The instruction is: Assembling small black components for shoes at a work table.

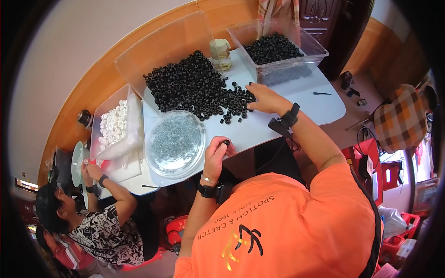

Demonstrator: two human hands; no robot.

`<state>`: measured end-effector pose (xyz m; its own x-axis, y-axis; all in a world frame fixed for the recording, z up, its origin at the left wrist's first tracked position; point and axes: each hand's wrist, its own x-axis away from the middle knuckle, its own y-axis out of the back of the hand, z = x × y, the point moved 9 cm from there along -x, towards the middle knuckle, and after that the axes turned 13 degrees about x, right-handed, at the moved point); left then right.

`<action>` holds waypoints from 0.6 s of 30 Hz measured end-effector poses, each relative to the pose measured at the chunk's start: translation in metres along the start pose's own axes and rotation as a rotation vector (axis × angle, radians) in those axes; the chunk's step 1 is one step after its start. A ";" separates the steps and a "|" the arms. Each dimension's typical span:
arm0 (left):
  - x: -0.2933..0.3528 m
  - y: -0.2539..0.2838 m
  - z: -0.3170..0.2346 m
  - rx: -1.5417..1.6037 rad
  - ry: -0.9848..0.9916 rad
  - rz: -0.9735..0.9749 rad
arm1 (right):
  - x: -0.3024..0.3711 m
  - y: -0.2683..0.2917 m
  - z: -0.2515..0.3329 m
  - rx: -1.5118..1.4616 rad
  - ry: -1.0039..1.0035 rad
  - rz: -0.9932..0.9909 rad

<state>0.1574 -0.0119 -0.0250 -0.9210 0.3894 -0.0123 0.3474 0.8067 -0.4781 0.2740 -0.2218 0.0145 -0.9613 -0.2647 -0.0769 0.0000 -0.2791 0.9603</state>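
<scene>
My left hand is near the table's front edge, with thumb and fingers pinched on a small black ring-shaped part. Out over the table, my right hand has its thumb and fingers apart at the right edge of a loose pile of black parts. Its fingertips reach the outermost pieces. That pile spills from a large clear bin tipped on its side, heaped with the same black parts. Left of my left hand stands a round clear tub full of tiny grey, shiny pieces, too small to name.
A second clear bin of black parts stands at the back right, with a lidded jar beside it. A thin dark tool lies at right. On the left, a co-worker handles white parts beside a bin. Another person is far right.
</scene>
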 end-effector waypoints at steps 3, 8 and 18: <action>0.001 0.000 0.001 0.022 0.009 0.002 | 0.012 -0.015 0.011 0.073 -0.018 0.170; 0.002 0.000 0.000 0.018 -0.007 -0.003 | 0.009 -0.023 0.051 0.037 0.123 0.134; 0.002 -0.001 0.001 0.034 0.015 -0.018 | -0.072 0.016 0.051 0.164 0.066 -0.179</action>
<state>0.1555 -0.0122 -0.0254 -0.9243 0.3817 0.0097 0.3242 0.7981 -0.5078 0.3294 -0.1606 0.0493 -0.9218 -0.2861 -0.2615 -0.2182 -0.1746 0.9602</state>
